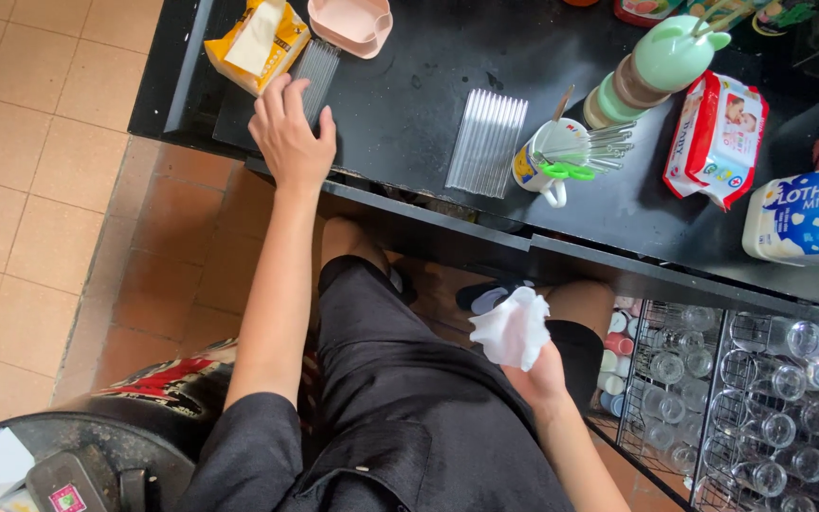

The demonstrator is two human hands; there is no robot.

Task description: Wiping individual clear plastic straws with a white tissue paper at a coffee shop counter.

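My left hand [288, 133] rests palm down on the black counter [409, 104], its fingers on a flat bundle of clear straws [317, 68] beside a yellow tissue pack [256, 43]. My right hand [535, 377] is down by my lap and grips a crumpled white tissue [512, 328]. A second bundle of clear straws [487, 142] lies in the middle of the counter, apart from both hands.
A white mug [554, 156] with green-handled scissors and metal utensils stands by the second straw bundle. A pink tray [351, 23], stacked containers [651, 71], a wet-wipe pack [718, 137] and a milk carton [808, 216] line the counter. Wire racks of glasses [760, 408] sit below right.
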